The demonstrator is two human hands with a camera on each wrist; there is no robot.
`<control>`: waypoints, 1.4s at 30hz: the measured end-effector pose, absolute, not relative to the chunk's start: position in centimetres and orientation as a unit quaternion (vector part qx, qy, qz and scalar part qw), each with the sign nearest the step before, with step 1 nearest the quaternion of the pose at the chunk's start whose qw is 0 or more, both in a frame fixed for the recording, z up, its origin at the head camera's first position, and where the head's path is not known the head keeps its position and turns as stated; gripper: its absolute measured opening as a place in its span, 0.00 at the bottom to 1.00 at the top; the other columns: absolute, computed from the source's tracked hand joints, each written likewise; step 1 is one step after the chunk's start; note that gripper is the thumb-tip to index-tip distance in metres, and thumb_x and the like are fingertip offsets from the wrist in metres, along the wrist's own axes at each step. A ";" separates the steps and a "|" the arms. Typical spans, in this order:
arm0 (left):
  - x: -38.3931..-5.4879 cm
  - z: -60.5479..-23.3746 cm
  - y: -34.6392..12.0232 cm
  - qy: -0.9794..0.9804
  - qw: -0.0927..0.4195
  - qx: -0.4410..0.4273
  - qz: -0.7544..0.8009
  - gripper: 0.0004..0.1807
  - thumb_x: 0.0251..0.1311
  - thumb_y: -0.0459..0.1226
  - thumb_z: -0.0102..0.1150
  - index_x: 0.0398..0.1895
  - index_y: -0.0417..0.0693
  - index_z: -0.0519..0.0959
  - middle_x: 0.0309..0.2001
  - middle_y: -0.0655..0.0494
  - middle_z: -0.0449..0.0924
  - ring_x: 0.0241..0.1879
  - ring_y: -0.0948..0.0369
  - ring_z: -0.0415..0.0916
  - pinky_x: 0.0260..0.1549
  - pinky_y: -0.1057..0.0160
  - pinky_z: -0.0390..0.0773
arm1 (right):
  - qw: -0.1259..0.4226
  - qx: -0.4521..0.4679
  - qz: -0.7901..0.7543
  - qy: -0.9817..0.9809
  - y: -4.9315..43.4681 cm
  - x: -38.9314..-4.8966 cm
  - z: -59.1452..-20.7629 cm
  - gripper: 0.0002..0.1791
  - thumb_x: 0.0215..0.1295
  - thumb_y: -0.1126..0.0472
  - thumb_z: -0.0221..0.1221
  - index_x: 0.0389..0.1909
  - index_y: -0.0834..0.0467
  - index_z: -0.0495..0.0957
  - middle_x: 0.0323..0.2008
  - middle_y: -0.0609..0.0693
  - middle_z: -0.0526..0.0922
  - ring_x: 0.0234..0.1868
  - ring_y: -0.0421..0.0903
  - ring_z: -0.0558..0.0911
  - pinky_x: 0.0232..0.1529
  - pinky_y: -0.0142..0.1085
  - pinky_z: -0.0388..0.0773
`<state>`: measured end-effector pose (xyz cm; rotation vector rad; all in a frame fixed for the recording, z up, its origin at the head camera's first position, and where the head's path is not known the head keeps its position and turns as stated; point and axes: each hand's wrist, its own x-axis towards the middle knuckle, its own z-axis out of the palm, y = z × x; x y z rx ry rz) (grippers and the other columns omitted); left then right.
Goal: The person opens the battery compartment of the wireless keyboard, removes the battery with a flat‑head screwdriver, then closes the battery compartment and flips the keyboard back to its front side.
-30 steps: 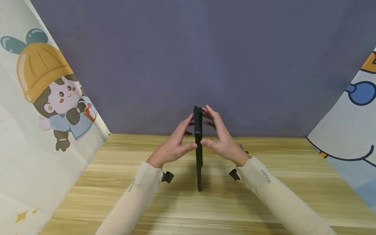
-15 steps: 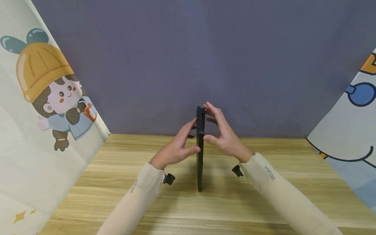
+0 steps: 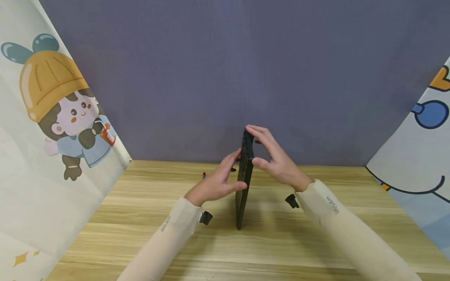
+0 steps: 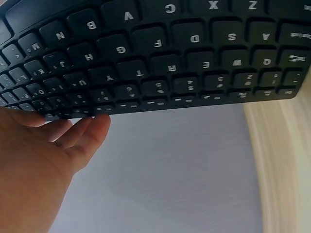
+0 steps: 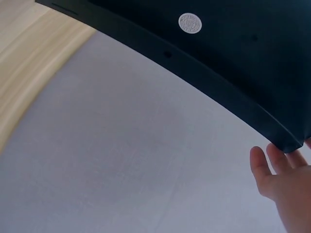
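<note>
A black keyboard (image 3: 244, 191) stands on end on the table, its top leaning to the right. My left hand (image 3: 219, 179) is on the key side, with the fingers fairly straight and the thumb extended toward the near edge. In the left wrist view the fingertips meet the long edge of the keyboard (image 4: 146, 48) by the number row. My right hand (image 3: 279, 162) is at the upper end, fingers stretched over the top corner and thumb at its near corner. The right wrist view has the plain underside (image 5: 233, 58), with a round pale label, and fingertips at one corner.
A small red-tipped item (image 3: 204, 175) lies behind my left hand, mostly hidden. Black wrist cameras (image 3: 291, 201) stick out beneath both cuffs. A grey-purple panel (image 3: 225, 78) rises behind the wood-grain table (image 3: 140, 210), and cartoon-printed sheets (image 3: 66, 203) flank it.
The keyboard's top has tipped to the right while its foot stays put. Both hands have shifted right with it, the right fingers now over its top corner. The red-tipped item has come into view.
</note>
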<state>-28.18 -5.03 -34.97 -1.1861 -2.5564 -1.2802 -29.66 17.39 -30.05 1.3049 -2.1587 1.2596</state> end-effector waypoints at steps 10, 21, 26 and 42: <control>-28.3 -36.8 -4.3 -0.856 -0.031 -0.356 -0.373 0.64 0.49 0.79 0.43 0.81 0.58 0.34 0.80 0.54 0.36 0.78 0.53 0.41 0.70 0.42 0.55 | 0.155 0.442 0.412 -0.782 20.0 -29.2 -29.7 0.47 0.66 0.27 0.48 0.78 0.51 0.56 0.76 0.48 0.55 0.75 0.52 0.55 0.67 0.65 0.53; -28.9 -39.4 -3.4 -0.858 -0.059 -0.372 -0.350 0.61 0.54 0.73 0.54 0.81 0.59 0.35 0.80 0.53 0.41 0.77 0.54 0.44 0.70 0.45 0.56 | 0.154 0.431 0.382 -0.803 24.3 -28.9 -29.5 0.42 0.67 0.36 0.58 0.76 0.52 0.62 0.75 0.49 0.60 0.74 0.52 0.57 0.64 0.70 0.51; -28.7 -40.6 -3.2 -0.873 -0.080 -0.352 -0.329 0.60 0.57 0.61 0.65 0.82 0.55 0.38 0.79 0.49 0.44 0.77 0.53 0.45 0.70 0.45 0.57 | 0.147 0.430 0.376 -0.807 26.2 -28.6 -29.4 0.39 0.67 0.44 0.62 0.76 0.52 0.62 0.75 0.49 0.61 0.73 0.47 0.60 0.63 0.68 0.55; -28.3 -42.3 -4.7 -0.901 -0.140 -0.300 -0.280 0.68 0.48 0.64 0.71 0.81 0.48 0.41 0.79 0.46 0.44 0.77 0.50 0.44 0.69 0.44 0.57 | 0.132 0.434 0.344 -0.822 30.1 -27.4 -30.5 0.44 0.57 0.64 0.68 0.76 0.55 0.61 0.75 0.54 0.61 0.72 0.39 0.63 0.64 0.24 0.58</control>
